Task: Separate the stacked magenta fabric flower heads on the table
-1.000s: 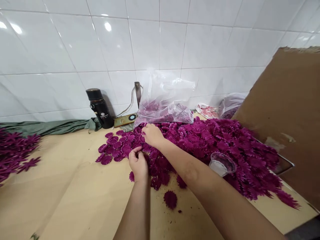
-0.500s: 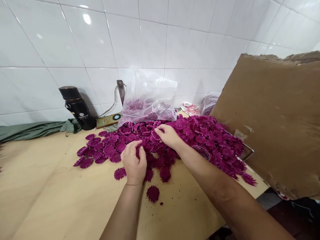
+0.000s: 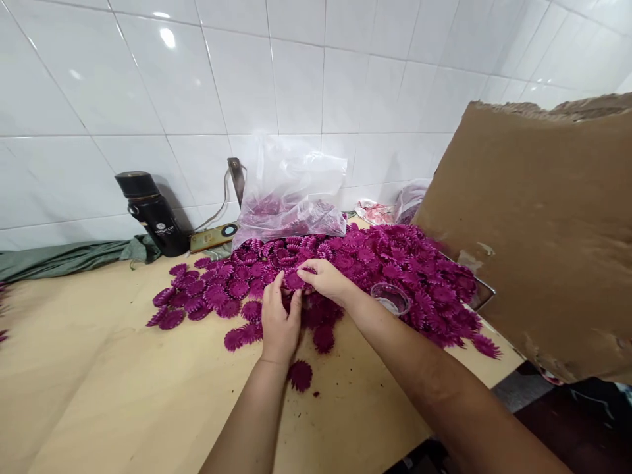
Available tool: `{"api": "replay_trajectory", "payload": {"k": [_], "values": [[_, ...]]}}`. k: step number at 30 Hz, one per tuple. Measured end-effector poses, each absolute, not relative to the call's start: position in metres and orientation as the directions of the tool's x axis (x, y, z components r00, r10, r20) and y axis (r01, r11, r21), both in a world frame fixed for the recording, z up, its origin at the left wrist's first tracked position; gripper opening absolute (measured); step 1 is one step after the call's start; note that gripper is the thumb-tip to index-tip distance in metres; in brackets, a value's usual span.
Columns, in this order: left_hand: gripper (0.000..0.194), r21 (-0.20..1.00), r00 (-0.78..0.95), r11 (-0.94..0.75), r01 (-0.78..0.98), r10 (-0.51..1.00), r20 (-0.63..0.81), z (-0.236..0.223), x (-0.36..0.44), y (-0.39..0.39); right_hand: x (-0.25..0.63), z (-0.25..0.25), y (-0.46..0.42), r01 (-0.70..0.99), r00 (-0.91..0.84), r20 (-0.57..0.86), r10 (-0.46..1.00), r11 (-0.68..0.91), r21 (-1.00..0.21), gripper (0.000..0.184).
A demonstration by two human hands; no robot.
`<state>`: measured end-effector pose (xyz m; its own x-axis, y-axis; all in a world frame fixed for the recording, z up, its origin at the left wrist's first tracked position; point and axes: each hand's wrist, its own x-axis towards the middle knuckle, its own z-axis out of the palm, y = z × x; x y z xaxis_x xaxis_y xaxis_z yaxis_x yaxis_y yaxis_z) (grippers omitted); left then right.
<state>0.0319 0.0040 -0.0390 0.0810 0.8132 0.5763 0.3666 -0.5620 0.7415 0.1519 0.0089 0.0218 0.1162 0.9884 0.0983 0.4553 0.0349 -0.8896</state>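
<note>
A magenta flower disc (image 3: 295, 280) with a fringed, petal-like edge is held between my hands above the near side of the pile. My right hand (image 3: 323, 280) pinches its right edge with thumb and fingers. From the left, my left hand (image 3: 280, 322) has its thumb and forefinger curved round the disc's other edge; its lower fingers are partly hidden. A heap of similar magenta discs (image 3: 390, 253) spreads behind and beside both hands. One loose disc (image 3: 301, 376) lies on the table (image 3: 148, 388) close to my left wrist.
A round clear plastic container (image 3: 391, 300) sits in the heap beside my right forearm. Behind stand a plastic bag (image 3: 293, 191), a phone-like gold device (image 3: 213, 237) and a black flask (image 3: 155, 217). Green cloth (image 3: 64, 258) lies left; a large cardboard sheet (image 3: 538, 230) leans at right.
My left hand has moved up and right to meet the disc. My right hand has come slightly left and down with it, so both hands are now together at the disc.
</note>
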Motion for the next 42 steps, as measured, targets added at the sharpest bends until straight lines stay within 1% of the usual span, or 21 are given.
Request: {"api": "replay_trajectory", "payload": {"k": [3, 5, 7, 9, 11, 13, 14, 17, 19, 22, 23, 25, 27, 28, 30, 34, 39, 42], "values": [[0.038, 0.831, 0.070, -0.507, 0.230, 0.860, 0.506, -0.034, 0.032, 0.001, 0.149, 0.022, 0.004, 0.512, 0.133, 0.151, 0.980, 0.063, -0.857, 0.014], [0.035, 0.884, 0.063, -0.458, 0.091, 0.889, 0.454, -0.031, 0.033, -0.001, 0.148, 0.023, 0.002, 0.550, 0.152, 0.178, 0.972, 0.066, -0.832, 0.015], [0.031, 0.920, 0.056, -0.386, -0.061, 0.919, 0.390, -0.029, 0.035, -0.001, 0.146, 0.023, 0.001, 0.576, 0.165, 0.190, 0.968, 0.062, -0.815, 0.020], [0.028, 0.939, 0.043, -0.306, -0.157, 0.948, 0.316, -0.028, 0.035, 0.002, 0.144, 0.022, 0.000, 0.586, 0.159, 0.185, 0.970, 0.058, -0.808, 0.026], [0.026, 0.951, -0.017, -0.259, -0.170, 0.966, 0.260, -0.029, 0.032, 0.007, 0.141, 0.023, -0.002, 0.584, 0.138, 0.163, 0.977, 0.052, -0.810, 0.030], [0.025, 0.956, -0.124, -0.254, -0.144, 0.963, 0.238, -0.029, 0.025, 0.013, 0.141, 0.028, -0.008, 0.583, 0.118, 0.143, 0.983, 0.048, -0.811, 0.031], [0.024, 0.957, -0.183, -0.261, -0.129, 0.954, 0.236, -0.030, 0.021, 0.017, 0.144, 0.033, -0.014, 0.584, 0.111, 0.138, 0.984, 0.048, -0.810, 0.028], [0.025, 0.953, -0.344, -0.301, -0.043, 0.900, 0.269, -0.032, 0.008, 0.026, 0.163, 0.058, -0.042, 0.634, 0.071, 0.123, 0.990, 0.050, -0.772, 0.012], [0.025, 0.942, -0.407, -0.329, 0.071, 0.852, 0.329, -0.034, 0.001, 0.031, 0.186, 0.078, -0.064, 0.754, 0.021, 0.075, 0.997, 0.034, -0.656, 0.011], [0.025, 0.907, -0.431, -0.348, 0.236, 0.799, 0.419, -0.036, -0.004, 0.035, 0.222, 0.099, -0.089, 0.889, 0.064, -0.073, 0.995, -0.090, -0.449, 0.014], [0.025, 0.893, -0.417, -0.358, 0.273, 0.792, 0.446, -0.037, -0.005, 0.035, 0.231, 0.100, -0.094, 0.917, 0.085, -0.143, 0.986, -0.133, -0.376, 0.014], [0.023, 0.862, -0.370, -0.393, 0.321, 0.786, 0.496, -0.037, -0.004, 0.033, 0.243, 0.096, -0.096, 0.964, 0.104, -0.275, 0.956, -0.164, -0.208, 0.017], [0.020, 0.828, -0.300, -0.436, 0.354, 0.785, 0.542, -0.036, -0.004, 0.030, 0.246, 0.086, -0.093, 0.988, 0.103, -0.357, 0.928, -0.138, -0.074, 0.020], [0.019, 0.812, -0.274, -0.454, 0.367, 0.781, 0.561, -0.035, -0.003, 0.028, 0.245, 0.081, -0.089, 0.993, 0.092, -0.376, 0.922, -0.114, -0.039, 0.022], [0.018, 0.786, -0.240, -0.483, 0.387, 0.770, 0.591, -0.033, -0.003, 0.025, 0.240, 0.071, -0.081, 0.997, 0.055, -0.392, 0.918, -0.073, -0.030, 0.024], [0.018, 0.766, -0.213, -0.507, 0.395, 0.760, 0.614, -0.031, -0.004, 0.022, 0.235, 0.063, -0.067, 0.997, -0.001, -0.438, 0.899, -0.032, -0.067, 0.024], [0.017, 0.775, -0.177, -0.506, 0.379, 0.782, 0.598, -0.034, -0.004, 0.025, 0.238, 0.060, -0.061, 0.985, -0.068, -0.535, 0.842, -0.028, -0.169, 0.021], [0.019, 0.791, -0.148, -0.495, 0.360, 0.807, 0.572, -0.035, -0.002, 0.025, 0.239, 0.057, -0.063, 0.975, -0.106, -0.574, 0.812, -0.029, -0.221, 0.024]]}}
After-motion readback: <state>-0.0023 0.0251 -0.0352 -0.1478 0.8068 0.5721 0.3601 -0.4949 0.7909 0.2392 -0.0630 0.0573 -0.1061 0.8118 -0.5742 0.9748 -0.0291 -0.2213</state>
